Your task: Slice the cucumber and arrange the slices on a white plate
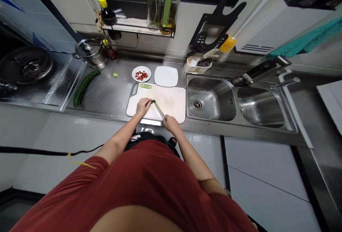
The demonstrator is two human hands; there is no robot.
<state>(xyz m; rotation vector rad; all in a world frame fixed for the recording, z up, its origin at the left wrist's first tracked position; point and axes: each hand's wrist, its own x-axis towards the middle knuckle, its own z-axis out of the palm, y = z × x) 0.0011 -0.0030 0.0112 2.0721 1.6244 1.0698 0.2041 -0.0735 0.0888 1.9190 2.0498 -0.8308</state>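
Note:
My right hand [171, 123] is closed round the handle of a knife [159, 110], whose blade points up and left over the white cutting board [171, 100]. Close to the blade's tip, my left hand [143, 106] has its fingers drawn together over the board. A small dark green piece [153, 101] lies between its fingertips and the blade; whether the fingers grip it is too small to tell. Several cucumber slices [145, 86] lie in a row at the board's upper left. Behind the board are a plate of chopped red pieces [141, 74] and a bare white square plate [166, 76].
A long cucumber [84, 88] and two small slices [115, 75] lie on the steel counter at left. Behind stands a lidded pot [92, 52]; a wok [25, 64] is far left. The double sink [211, 98] is right of the board. A bottle rack [139, 29] hangs above.

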